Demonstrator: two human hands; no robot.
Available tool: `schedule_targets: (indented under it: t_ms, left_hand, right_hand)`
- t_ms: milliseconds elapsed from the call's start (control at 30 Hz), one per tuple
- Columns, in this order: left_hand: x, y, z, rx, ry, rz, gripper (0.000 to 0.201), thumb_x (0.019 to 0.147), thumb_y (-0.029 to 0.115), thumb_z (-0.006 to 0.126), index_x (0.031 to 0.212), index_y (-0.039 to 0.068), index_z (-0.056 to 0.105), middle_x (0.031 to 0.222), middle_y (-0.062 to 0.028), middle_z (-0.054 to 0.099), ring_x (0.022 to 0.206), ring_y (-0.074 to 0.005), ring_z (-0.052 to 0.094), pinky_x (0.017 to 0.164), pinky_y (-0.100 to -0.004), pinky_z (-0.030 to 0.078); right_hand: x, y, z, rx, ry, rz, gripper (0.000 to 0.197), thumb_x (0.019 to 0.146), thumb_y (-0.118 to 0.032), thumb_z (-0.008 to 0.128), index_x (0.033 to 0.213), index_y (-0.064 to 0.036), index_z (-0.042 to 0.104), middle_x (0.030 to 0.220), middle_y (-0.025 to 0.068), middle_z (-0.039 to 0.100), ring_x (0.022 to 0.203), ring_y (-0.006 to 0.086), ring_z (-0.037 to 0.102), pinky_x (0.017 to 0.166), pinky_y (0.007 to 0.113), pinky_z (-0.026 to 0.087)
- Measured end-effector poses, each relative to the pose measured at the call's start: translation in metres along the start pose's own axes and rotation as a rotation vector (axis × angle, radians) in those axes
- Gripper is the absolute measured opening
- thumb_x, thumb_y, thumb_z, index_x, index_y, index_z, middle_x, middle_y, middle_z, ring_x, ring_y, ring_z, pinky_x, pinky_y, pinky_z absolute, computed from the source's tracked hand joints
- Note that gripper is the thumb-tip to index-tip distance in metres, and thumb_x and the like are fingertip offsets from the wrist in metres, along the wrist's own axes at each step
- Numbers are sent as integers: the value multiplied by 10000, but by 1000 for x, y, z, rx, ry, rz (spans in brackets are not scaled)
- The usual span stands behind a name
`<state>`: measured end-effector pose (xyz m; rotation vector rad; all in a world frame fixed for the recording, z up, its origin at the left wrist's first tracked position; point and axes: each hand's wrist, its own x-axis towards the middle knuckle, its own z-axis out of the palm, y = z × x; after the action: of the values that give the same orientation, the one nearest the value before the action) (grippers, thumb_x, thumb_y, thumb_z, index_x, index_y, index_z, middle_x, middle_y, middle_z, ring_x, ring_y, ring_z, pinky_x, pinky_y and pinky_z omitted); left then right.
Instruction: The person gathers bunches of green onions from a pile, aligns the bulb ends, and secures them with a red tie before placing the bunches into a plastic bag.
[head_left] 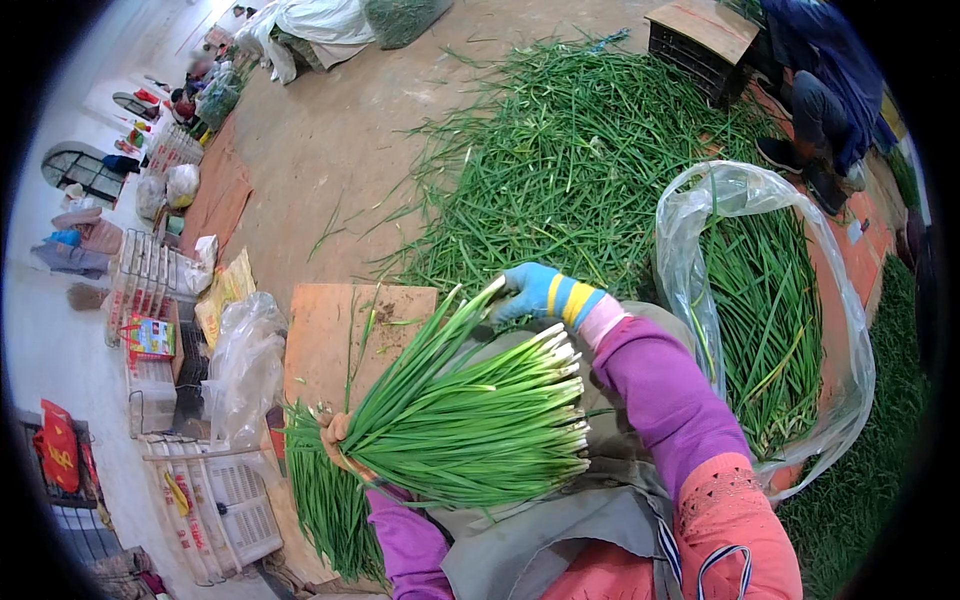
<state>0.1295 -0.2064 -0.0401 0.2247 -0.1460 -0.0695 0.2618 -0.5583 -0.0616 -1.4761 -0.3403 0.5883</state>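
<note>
A big fanned bunch of chives (480, 420) lies across my lap, white stem ends to the right and green leaves to the left. My left hand (342, 438), in a tan covering, is wrapped around the leaf end. My right hand (535, 295), in a blue glove with yellow stripes, is closed on the pale ends of a few stalks (425, 355) angled above the bunch; their leaves run down into my left hand. More chives (335, 510) lie on a board below my left hand. A grey apron (540, 535) covers my lap.
A large heap of loose chives (580, 170) spreads over the floor ahead. An open clear plastic bag (850, 350) of greens stands at my right. A wooden board (335, 330) lies ahead left, beside crumpled plastic (245, 360) and crates (235, 505). Another person (825, 110) sits far right near a black crate (685, 65).
</note>
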Motion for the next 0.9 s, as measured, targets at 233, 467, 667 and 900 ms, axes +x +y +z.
schedule_targets:
  t_ms: [233,467,667,900]
  left_hand:
    - [-7,7,8,99,57,20,178,917,224,395,884,89,505,727,9,504,727,-142,489,766,-325,414]
    - [-7,-1,11,120,165,154,194,894,258,412,805,109,499,692,27,477,706,-145,460,700,-335,375]
    - [-5,14,3,81,235,290,177,914,198,387,863,67,494,649,49,390,633,-113,383,652,-286,352]
    - [-11,16,14,368,287,328,177,876,187,447,969,53,516,761,-1,440,709,-149,420,671,-313,379]
  right_hand:
    - [-14,10,-43,-28,467,-119,222,750,-186,654,886,-11,646,806,75,648,763,146,583,707,273,468]
    - [-58,-38,-61,-887,683,2,340,777,-322,579,1033,-103,620,966,151,617,917,315,583,792,382,461]
    - [-45,-108,63,-985,-110,-186,339,707,-426,609,807,-108,667,742,102,622,745,299,604,645,396,474]
    - [-29,-106,73,-1292,-176,-179,160,703,-217,594,783,-99,667,732,103,633,700,291,621,597,402,486]
